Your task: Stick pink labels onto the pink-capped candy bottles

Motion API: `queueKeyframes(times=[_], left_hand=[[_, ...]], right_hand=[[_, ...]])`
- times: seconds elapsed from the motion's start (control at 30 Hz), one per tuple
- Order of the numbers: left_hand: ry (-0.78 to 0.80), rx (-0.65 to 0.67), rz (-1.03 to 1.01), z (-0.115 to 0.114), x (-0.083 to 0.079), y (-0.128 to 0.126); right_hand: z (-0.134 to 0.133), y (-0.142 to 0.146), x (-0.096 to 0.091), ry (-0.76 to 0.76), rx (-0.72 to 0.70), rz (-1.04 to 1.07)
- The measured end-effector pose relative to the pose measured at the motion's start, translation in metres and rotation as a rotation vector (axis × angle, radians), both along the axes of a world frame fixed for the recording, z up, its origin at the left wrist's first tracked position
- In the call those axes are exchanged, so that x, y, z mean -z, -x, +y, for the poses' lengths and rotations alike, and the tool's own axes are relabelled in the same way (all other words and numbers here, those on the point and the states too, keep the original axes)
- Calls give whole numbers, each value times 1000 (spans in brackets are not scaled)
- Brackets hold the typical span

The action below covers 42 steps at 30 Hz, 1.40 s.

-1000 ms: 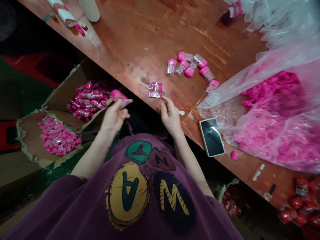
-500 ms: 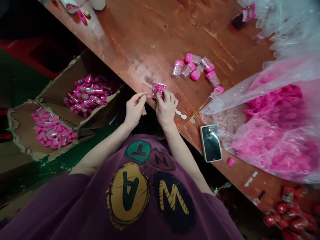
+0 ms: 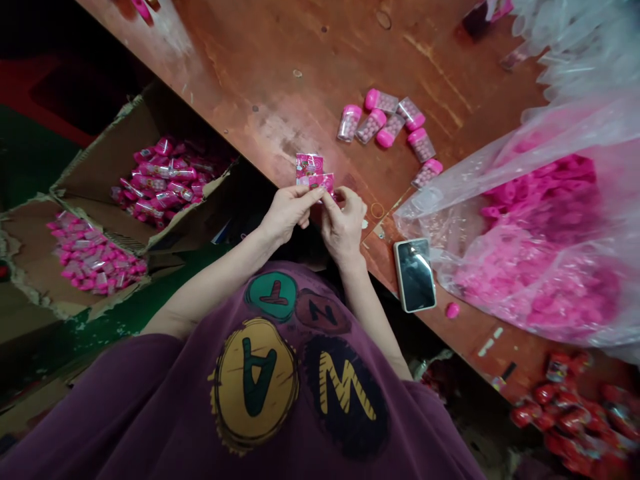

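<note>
My left hand point(image 3: 290, 212) and my right hand point(image 3: 344, 223) meet at the table's near edge, fingertips almost touching. Between them they pinch a small pink printed wrapper point(image 3: 323, 181), flat and shiny. Beneath and just beyond it, more of the same pink wrappers point(image 3: 309, 162) lie on the table; how many is hidden. Further off to the right lie several small clear bottles point(image 3: 371, 126) with pink caps, filled with pale pink balls.
Two torn cardboard boxes point(image 3: 90, 175) on the left hold pink wrapped pieces. A phone point(image 3: 415, 275), a pink cap point(image 3: 453, 310) and a clear bag point(image 3: 543, 267) of pink parts occupy the table's right side. Red wrapped pieces point(image 3: 575, 417) sit at lower right.
My right hand has drawn one wrapper off the stack toward me. The left hand has come in from the left and now pinches it too. The whole view has shifted slightly.
</note>
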<state>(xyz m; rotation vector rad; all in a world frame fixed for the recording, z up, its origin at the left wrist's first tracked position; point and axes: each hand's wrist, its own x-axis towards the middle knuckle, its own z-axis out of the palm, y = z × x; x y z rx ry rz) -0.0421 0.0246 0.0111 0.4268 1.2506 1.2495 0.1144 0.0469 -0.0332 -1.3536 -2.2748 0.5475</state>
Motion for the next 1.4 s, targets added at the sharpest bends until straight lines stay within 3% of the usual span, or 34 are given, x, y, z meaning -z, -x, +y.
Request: queueKeyframes(times=[0.13,0.2,0.3,0.53,0.7,0.83,0.9,1.0,1.07,1.17,1.27,1.4], left_hand=[[-20,-43,-27,2,-1,-9],[-31,-37,-51,2,1,-15],[-23,-55,-71,1,3,-24],[46,-51,-93,3,9,-42],[44,52,-213,5,14,-37],[36,-14,-199,3,13,-24],[54,-96,-194,1,12,-16],[77,-170,-195,-2,10,0],[82,-226,-189,-3,8,14],[91,-337,-178,-7,8,36],[98,-416,-214,-12,9,53],[144,-506,-328,-16,10,62]], right_hand=[[-8,0,0,280,69,607],[-7,1,-2,398,113,789],[-3,5,-6,472,171,867],[-3,7,1,465,253,897],[-1,-1,5,272,273,740],[20,-6,-4,326,114,583],[49,-10,-9,286,117,500],[110,-19,-15,79,242,314],[149,-27,-18,-13,310,58],[184,-35,-24,-23,234,-320],[184,-34,-33,-34,95,-507],[167,-28,-41,-66,48,-700]])
